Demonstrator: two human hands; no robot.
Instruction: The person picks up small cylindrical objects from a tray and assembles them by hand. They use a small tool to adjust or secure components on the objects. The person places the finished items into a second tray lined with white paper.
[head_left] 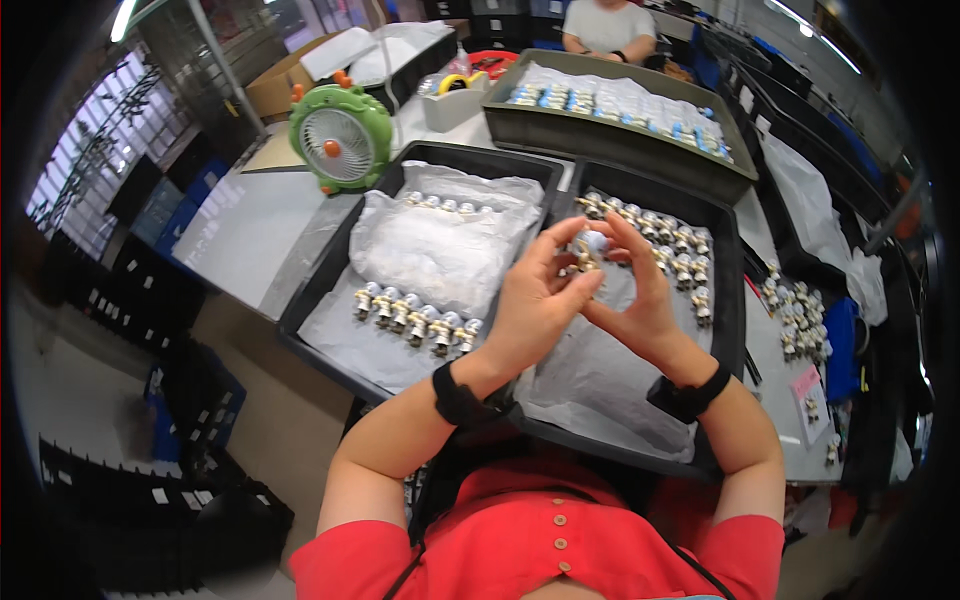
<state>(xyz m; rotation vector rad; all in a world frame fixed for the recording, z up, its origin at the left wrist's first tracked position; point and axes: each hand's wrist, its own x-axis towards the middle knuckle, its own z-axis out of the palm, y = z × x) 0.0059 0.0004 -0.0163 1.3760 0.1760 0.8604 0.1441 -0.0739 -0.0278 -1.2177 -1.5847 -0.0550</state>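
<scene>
My left hand (537, 297) and my right hand (645, 291) meet above the right black tray (735, 330), both closed on one small figurine (591, 243) with a pale blue-white round top and a gold-and-white lower part. Fingers hide some of it. Under my hands, several similar figurines (684, 240) stand in rows on white paper (590, 385) at that tray's far and right sides. In the left black tray (330, 240), a row of figurines (418, 318) lies along the near side, with another row (447, 203) partly under crumpled white paper (435, 250).
A green fan (342, 138) stands at the back left. Behind the trays sits an olive bin (620, 135) of blue-and-white figurines, beside a tape dispenser (455, 100). Loose figurines (800, 318) and a picture card (810, 400) lie at the right. Another person (610, 28) sits across the table.
</scene>
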